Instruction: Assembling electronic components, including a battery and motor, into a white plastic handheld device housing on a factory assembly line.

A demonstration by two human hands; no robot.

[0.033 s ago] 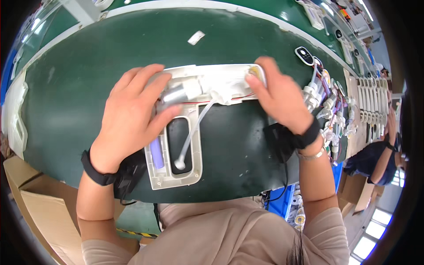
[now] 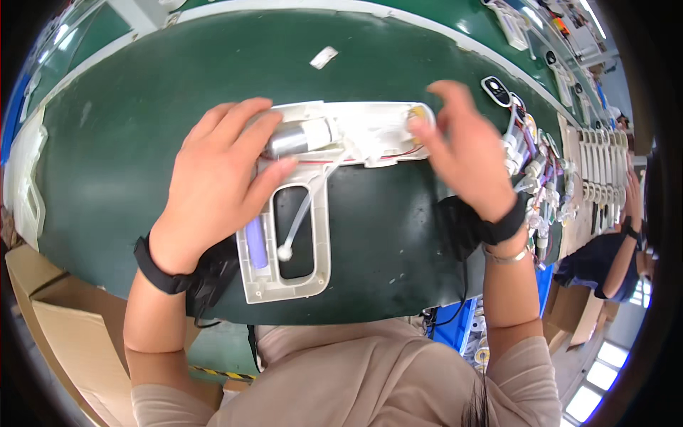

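A white plastic half-housing [image 2: 321, 267] with a looped handle lies open side up on the table. My left hand [image 2: 217, 160] grips its left end, fingers over the far edge and thumb on the near side. Inside it are a silver motor [image 2: 288, 141] with a white collar, red wires and a purple cylinder [image 2: 256, 243] in the handle. A clear tube [image 2: 302, 213] hangs across the handle opening to a white tip. My right hand [image 2: 469, 153], slightly blurred, is open at the right end, its thumb beside a yellowish round part [image 2: 417, 114] and its fingers apart.
Wired pump-like assemblies [image 2: 533, 167] are heaped at the right, near a row of white handle parts [image 2: 603, 167]. A small white piece [image 2: 324, 58] lies toward the back of the green table [image 2: 384, 235]. White shells [image 2: 28, 185] and a cardboard box [image 2: 78, 327] are at the left. Another person's arm [image 2: 620, 260] shows far right.
My right hand has shifted right, its fingers coming away from the housing's right end. The clear tube's tip has moved slightly up. My left hand keeps its grip.
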